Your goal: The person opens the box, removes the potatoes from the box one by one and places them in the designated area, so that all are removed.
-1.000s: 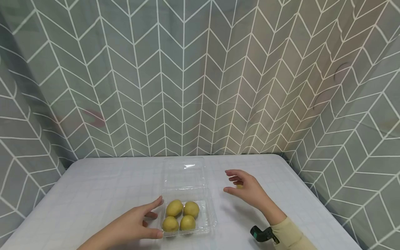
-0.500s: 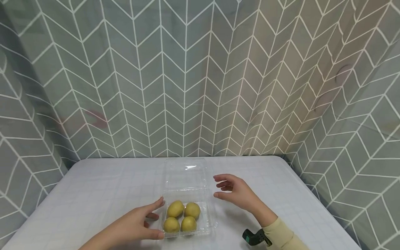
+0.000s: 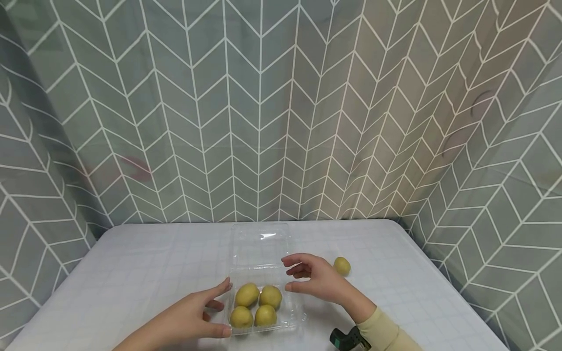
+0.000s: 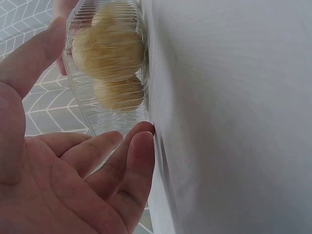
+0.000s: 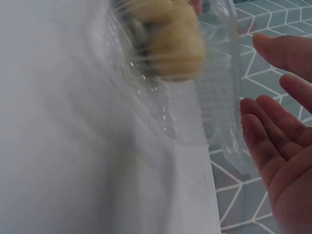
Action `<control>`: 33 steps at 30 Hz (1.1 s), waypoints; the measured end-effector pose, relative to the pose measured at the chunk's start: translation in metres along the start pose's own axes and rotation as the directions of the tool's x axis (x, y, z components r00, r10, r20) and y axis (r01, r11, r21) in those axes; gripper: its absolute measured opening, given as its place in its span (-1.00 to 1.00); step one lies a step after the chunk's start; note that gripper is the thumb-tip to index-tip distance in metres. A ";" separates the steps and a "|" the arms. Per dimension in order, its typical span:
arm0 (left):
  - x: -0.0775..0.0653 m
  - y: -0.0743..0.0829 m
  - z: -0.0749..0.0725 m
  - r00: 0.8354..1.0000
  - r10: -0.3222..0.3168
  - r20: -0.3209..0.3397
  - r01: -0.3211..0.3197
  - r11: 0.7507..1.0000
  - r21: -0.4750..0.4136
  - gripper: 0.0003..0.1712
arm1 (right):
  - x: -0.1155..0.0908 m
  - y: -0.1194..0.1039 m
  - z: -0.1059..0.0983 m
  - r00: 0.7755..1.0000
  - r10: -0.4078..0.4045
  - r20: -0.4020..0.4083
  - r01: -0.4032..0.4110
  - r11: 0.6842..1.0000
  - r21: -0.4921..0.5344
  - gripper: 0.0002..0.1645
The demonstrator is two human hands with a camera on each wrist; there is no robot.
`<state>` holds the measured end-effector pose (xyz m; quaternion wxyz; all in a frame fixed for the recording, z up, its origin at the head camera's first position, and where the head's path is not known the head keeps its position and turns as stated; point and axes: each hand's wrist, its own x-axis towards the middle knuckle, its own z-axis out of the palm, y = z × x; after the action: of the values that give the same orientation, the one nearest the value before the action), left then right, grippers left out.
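Note:
A clear plastic clamshell box (image 3: 286, 304) lies on the table with its lid (image 3: 260, 246) folded back. Several round yellow fruits (image 3: 266, 316) sit in its base. My left hand (image 3: 193, 312) is at the box's left side, thumb near the front corner and index finger near the back one. In the left wrist view its fingertips (image 4: 141, 141) are right by the ribbed wall (image 4: 85, 105), fingers relaxed. My right hand (image 3: 320, 279), holding nothing, hovers by the box's right side, fingers loosely bent. In the right wrist view that hand (image 5: 285, 151) is beside the box.
One more yellow fruit (image 3: 342, 266) lies on the white tablecloth (image 3: 167, 258), behind and right of my right hand. A grey patterned curtain (image 3: 259, 122) rises behind the table and along both sides. A black device (image 3: 347, 338) is strapped at the right wrist.
My right hand has moved left and nearer, up to the box's right side, uncovering the lone fruit behind it. My left hand and the fruits in the box stay put.

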<state>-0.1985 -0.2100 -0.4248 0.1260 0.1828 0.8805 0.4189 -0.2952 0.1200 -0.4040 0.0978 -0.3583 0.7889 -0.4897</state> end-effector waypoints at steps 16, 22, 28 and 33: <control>0.002 -0.001 0.000 0.999 -0.041 0.011 0.041 0.999 -0.009 0.15 | 0.011 -0.008 0.015 0.982 -0.074 0.173 0.098 0.985 -0.139 -0.43; 0.002 -0.001 0.001 0.999 -0.034 0.008 0.034 0.999 -0.005 0.15 | 0.014 -0.012 0.017 0.954 -0.083 0.288 0.162 0.951 -0.262 -0.42; 0.001 0.002 0.001 0.999 -0.044 0.012 0.045 0.999 -0.012 0.15 | 0.016 -0.011 0.022 0.927 -0.125 0.354 0.255 0.901 -0.350 -0.45; 0.001 0.001 0.001 0.999 -0.041 0.008 0.041 0.999 -0.011 0.15 | 0.017 -0.013 0.024 0.909 -0.129 0.395 0.302 0.857 -0.416 -0.46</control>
<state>-0.1990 -0.2086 -0.4245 0.1392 0.1656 0.8813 0.4202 -0.2895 0.0888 -0.4019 0.0920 -0.5407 0.8068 -0.2198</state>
